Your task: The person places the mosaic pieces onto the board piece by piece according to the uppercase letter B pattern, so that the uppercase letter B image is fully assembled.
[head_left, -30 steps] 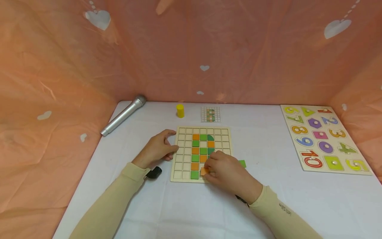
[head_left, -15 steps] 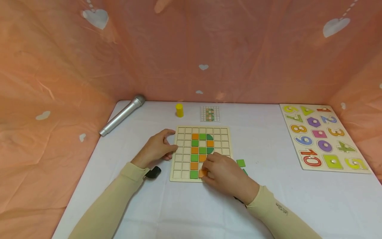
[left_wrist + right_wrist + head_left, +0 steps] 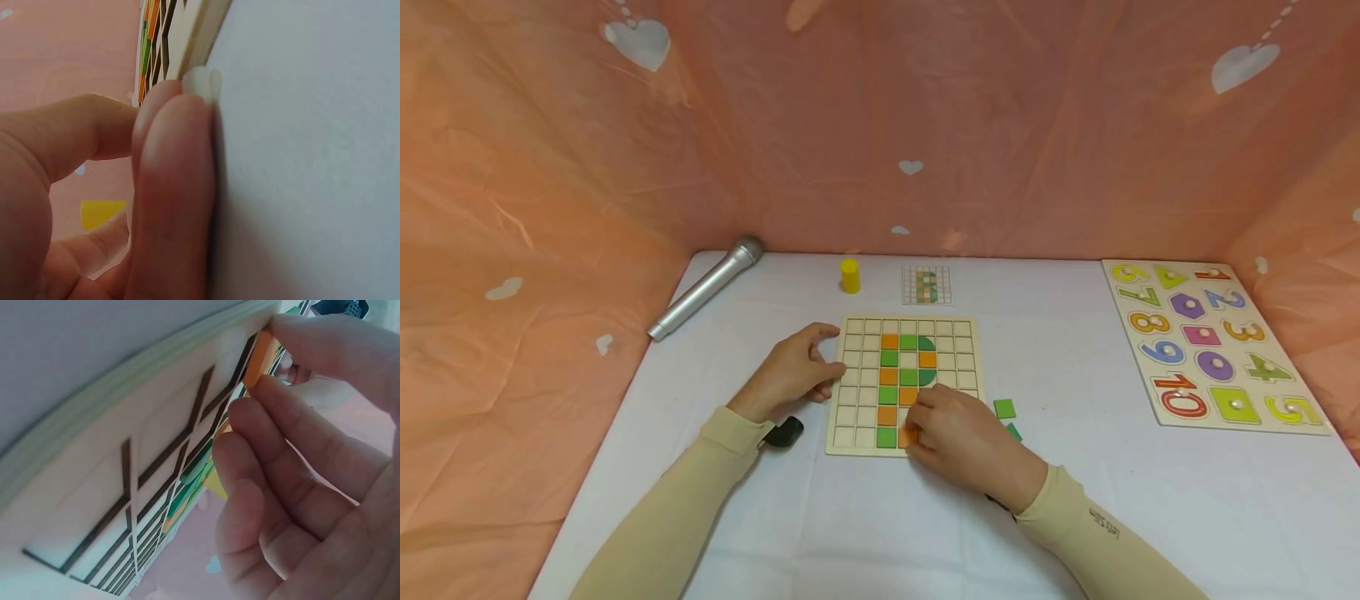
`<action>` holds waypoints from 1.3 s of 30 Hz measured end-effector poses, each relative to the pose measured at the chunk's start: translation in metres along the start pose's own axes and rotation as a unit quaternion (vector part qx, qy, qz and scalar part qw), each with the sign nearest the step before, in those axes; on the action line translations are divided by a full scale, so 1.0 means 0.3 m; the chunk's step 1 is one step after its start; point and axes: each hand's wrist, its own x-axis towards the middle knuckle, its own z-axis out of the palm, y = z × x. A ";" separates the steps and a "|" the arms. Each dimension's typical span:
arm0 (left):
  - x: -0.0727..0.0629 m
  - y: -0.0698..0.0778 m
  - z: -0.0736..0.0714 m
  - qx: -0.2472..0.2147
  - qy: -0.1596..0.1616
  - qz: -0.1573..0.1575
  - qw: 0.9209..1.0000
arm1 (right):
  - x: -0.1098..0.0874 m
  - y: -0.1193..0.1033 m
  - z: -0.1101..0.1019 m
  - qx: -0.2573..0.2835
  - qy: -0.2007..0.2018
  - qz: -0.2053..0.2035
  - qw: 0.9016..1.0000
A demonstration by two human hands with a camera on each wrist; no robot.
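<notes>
My right hand (image 3: 966, 433) is over the lower part of a wooden grid board (image 3: 857, 396). Its thumb and forefinger pinch an orange square tile (image 3: 260, 356) at a bottom-row cell, beside a green square tile (image 3: 887, 437). In the right wrist view the tile still stands a little tilted between the fingertips; the other fingers are bent close to the board. My left hand (image 3: 790, 371) rests at the board's left edge, its thumb and fingertips touching the rim. Orange, green and dark green tiles form a pattern in the grid; my right hand hides part of it.
Right of the board lie a green square tile (image 3: 1004, 408) and a dark green piece (image 3: 1014, 432). Behind it are a pattern card (image 3: 927, 286) and a yellow cylinder (image 3: 850, 277). A silver microphone (image 3: 706, 289) lies far left, a number puzzle (image 3: 1213, 346) right.
My right hand has lowered the orange tile toward the bottom-row cell and shifted slightly left, uncovering the loose green pieces. My left hand has stayed at the board's edge.
</notes>
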 end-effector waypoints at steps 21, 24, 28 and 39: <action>-0.008 0.007 -0.006 -0.011 -0.003 -0.001 1.000 | -0.008 0.023 -0.039 0.024 -0.009 0.034 0.999; -0.009 0.002 -0.005 -0.011 -0.004 0.001 1.000 | -0.024 0.050 -0.062 0.027 -0.009 0.057 0.998; -0.011 -0.005 -0.004 -0.013 -0.005 -0.002 1.000 | -0.067 0.101 -0.089 0.025 -0.012 0.093 0.995; -0.005 -0.001 -0.005 -0.005 -0.007 0.005 1.000 | -0.225 0.229 -0.141 -0.003 -0.008 0.165 0.986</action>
